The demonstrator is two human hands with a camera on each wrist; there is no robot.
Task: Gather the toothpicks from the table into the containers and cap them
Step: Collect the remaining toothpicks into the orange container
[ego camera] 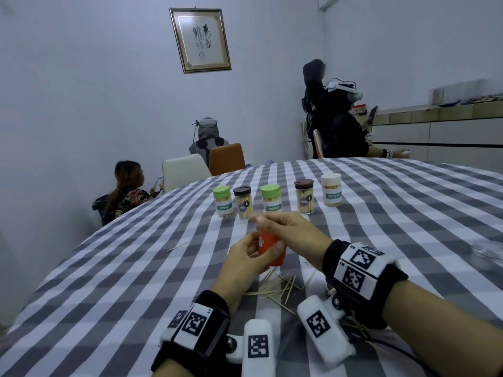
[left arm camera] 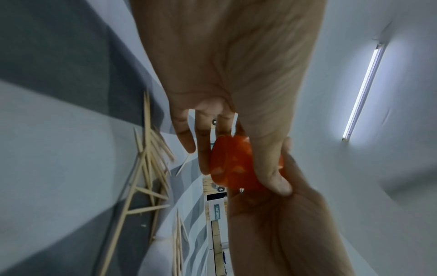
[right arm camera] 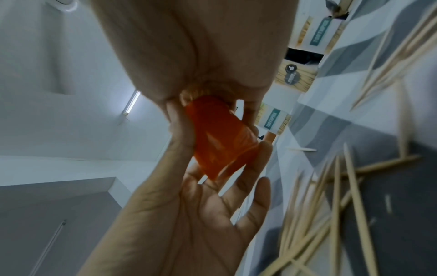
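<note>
An orange container is held up above the checked tablecloth between both hands. My left hand grips its lower body, thumb on one side and fingers on the other. My right hand curls over its top; in the right wrist view tan toothpick ends show at the container's mouth under that palm. No cap for it is visible. Loose toothpicks lie scattered on the cloth just below the hands.
Several capped toothpick containers stand in a row behind the hands: green, black, green, brown, white. A stray toothpick lies left. A glass object sits at the right edge. People and chairs are beyond the table.
</note>
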